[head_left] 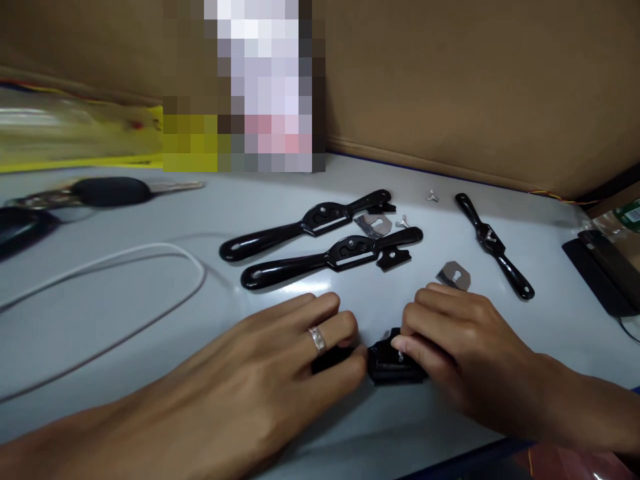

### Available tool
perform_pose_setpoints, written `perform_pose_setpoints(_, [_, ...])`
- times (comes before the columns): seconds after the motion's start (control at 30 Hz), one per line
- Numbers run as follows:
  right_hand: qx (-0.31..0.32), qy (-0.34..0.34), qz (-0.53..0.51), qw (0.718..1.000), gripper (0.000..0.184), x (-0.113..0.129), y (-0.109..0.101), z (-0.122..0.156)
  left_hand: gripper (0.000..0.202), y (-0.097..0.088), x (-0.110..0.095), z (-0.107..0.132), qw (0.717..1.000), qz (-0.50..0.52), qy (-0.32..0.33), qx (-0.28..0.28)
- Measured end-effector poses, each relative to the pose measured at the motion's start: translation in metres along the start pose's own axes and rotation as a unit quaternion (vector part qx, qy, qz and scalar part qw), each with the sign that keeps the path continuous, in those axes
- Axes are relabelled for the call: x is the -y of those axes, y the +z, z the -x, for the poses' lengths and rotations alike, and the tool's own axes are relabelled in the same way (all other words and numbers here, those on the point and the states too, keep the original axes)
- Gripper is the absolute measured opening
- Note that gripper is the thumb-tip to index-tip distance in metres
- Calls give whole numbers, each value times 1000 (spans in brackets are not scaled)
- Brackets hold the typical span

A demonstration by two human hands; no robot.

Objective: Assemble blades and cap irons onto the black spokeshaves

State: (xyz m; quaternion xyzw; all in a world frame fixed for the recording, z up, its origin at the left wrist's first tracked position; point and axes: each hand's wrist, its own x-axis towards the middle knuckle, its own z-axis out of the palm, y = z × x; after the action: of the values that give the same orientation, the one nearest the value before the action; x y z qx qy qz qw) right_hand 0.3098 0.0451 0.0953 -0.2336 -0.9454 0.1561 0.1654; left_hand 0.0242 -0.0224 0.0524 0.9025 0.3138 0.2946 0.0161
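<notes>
Both my hands rest low on the pale table (150, 320), closed around one black spokeshave body (393, 363). My left hand (280, 367), with a ring on one finger, covers its left handle. My right hand (460, 347) pinches the middle part with the fingertips. Beyond them lie two black spokeshaves (305, 227) (330, 257) side by side, and a third one (495, 247) to the right. A metal blade (453, 275) lies just past my right hand, another blade (374, 225) and a black cap piece (394, 257) by the two spokeshaves.
A white cable (150, 257) loops across the left of the table. A dark-handled tool (105, 192) lies at far left. Small wing screws (433, 196) sit near the cardboard wall (450, 87). A black flat object (600, 270) lies at the right edge.
</notes>
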Motion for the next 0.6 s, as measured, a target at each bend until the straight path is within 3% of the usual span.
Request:
perform_pose_setpoints(0.2, [-4, -26, 135, 991, 40, 9, 6, 3, 48, 0, -4, -1, 1000, 0, -2, 0])
perform_pose_setpoints(0.4, [-69, -36, 214, 974, 43, 22, 16, 1, 46, 0, -3, -1, 1000, -2, 12, 3])
perform_pose_setpoints(0.6, [-111, -41, 180, 977, 42, 17, 25, -2, 34, 13, -4, 14, 999, 18, -12, -25])
